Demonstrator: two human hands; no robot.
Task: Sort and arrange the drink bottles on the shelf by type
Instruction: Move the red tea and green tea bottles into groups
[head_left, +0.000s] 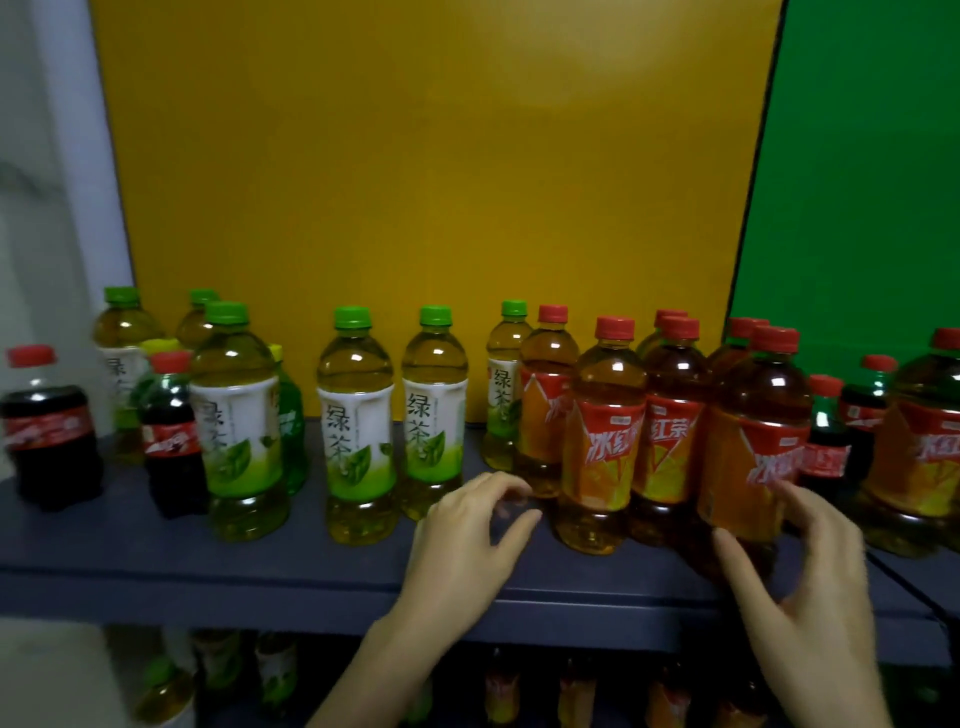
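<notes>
Green tea bottles (356, 415) with green caps stand left and centre on the dark shelf (156, 561). Iced red tea bottles (602, 436) with red caps crowd the right half. Cola bottles stand at the far left (49, 426) and far right (826, 441). My right hand (810, 587) wraps the lower part of the frontmost iced red tea bottle (748, 447) at the shelf's front edge, thumb on its front, fingers on its right side. My left hand (467, 535) hovers over the shelf front between the green and red teas, fingers apart, holding nothing.
A green soda bottle (291, 431) hides behind the left green teas. Yellow (415, 182) and green (857, 182) panels back the shelf. A lower shelf (571, 691) holds more tea bottles. A white wall (41, 208) lies to the left.
</notes>
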